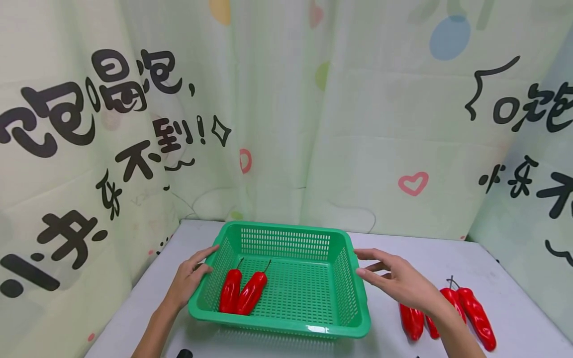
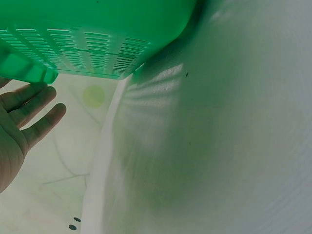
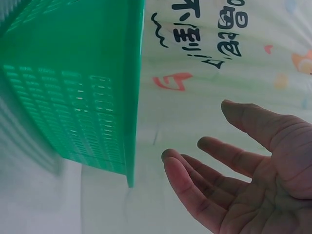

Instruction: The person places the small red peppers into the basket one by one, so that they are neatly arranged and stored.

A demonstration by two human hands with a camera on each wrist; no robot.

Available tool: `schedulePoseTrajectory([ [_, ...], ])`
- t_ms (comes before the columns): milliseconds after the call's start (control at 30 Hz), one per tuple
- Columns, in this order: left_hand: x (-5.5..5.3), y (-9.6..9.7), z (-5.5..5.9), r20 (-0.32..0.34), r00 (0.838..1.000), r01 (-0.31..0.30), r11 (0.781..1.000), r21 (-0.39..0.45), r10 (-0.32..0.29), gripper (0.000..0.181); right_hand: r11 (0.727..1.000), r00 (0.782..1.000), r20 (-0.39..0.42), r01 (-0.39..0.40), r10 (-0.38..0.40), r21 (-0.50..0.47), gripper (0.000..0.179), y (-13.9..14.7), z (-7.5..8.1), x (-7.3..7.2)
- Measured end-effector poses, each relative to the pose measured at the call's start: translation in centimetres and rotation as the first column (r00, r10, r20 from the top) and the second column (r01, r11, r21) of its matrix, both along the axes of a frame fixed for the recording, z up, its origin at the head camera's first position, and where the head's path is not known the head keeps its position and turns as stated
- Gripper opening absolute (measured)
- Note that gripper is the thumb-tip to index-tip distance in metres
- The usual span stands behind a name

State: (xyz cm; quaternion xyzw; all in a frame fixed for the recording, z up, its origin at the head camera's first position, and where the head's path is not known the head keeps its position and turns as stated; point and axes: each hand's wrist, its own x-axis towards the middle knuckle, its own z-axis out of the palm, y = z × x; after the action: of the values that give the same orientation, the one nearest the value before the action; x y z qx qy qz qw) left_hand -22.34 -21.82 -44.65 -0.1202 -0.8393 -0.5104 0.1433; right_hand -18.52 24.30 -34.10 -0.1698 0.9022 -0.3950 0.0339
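Observation:
A green plastic basket (image 1: 309,325) with slotted walls sits in front of me on the white table. Two shiny red chili peppers (image 1: 252,293) lie at its left side, dark stems pointing away. My left hand (image 1: 188,281) is at the basket's left rim, its fingers fairly straight; the left wrist view has the fingertips (image 2: 48,92) right by the rim's edge. Beside the right rim is my right hand (image 1: 398,276), fingers spread and slightly bent. In the right wrist view a gap shows between that hand (image 3: 248,180) and the basket wall (image 3: 92,122), and its palm holds nothing.
Several more red chili peppers (image 1: 478,318) lie on the table (image 1: 506,288) at the right, partly covered by my right forearm. A pale printed curtain (image 1: 277,124) surrounds the table at the back and sides. Something small and black (image 1: 184,353) shows at the bottom edge.

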Motion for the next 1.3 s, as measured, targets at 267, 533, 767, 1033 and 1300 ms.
schedulePoseTrajectory([
  [267,0.3,-0.1,0.2,0.008,1.0,-0.002,1.0,0.007,0.002,0.048,1.0,1.0,-0.022,0.02,-0.019,0.022,0.058,1.3,0.4,0.0],
  [533,0.3,-0.1,0.1,0.005,1.0,-0.002,1.0,0.012,0.002,0.048,0.998,0.999,-0.028,0.045,-0.044,0.031,0.059,2.5,0.4,0.1],
  [767,0.2,0.0,0.1,0.004,1.0,0.0,1.0,0.011,0.0,0.048,0.997,0.998,-0.043,0.054,-0.051,0.053,0.059,3.4,0.1,0.3],
  [1033,0.1,0.0,0.2,0.018,1.0,0.003,1.0,0.018,-0.003,0.048,0.991,0.994,-0.04,0.105,-0.102,0.084,0.062,4.2,-0.3,0.6],
  [1300,0.1,0.0,0.0,0.014,1.0,0.002,1.0,0.012,-0.002,0.048,0.987,0.991,-0.041,0.127,-0.124,0.101,0.065,4.9,-1.1,0.6],
])
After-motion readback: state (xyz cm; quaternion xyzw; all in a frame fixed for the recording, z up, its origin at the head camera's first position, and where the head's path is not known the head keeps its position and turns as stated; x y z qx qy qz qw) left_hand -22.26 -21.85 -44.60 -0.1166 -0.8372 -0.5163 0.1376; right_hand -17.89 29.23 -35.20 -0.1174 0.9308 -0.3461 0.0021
